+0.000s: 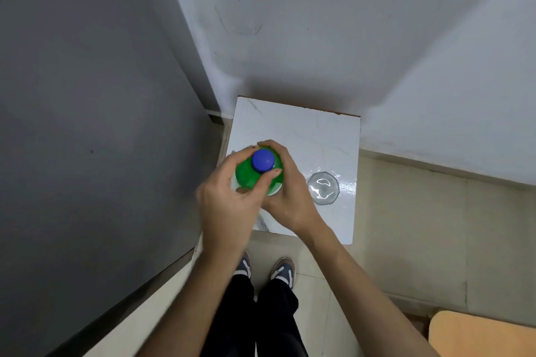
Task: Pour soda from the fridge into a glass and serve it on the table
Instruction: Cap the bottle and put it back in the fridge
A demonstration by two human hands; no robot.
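Observation:
A green soda bottle (246,177) with a blue cap (262,161) stands upright over the left part of a small white marble-look table (304,136). My left hand (229,206) wraps the bottle's shoulder from the near left, thumb and fingers reaching up beside the cap. My right hand (290,200) grips the bottle's body from the right. The cap is on. A clear empty glass (323,188) stands on the table just right of my right hand, apart from it.
A dark grey fridge side (87,124) fills the left. White walls meet in a corner behind the table. My feet in blue shoes (264,269) stand on beige floor tiles. A tan wooden surface (481,333) shows at bottom right.

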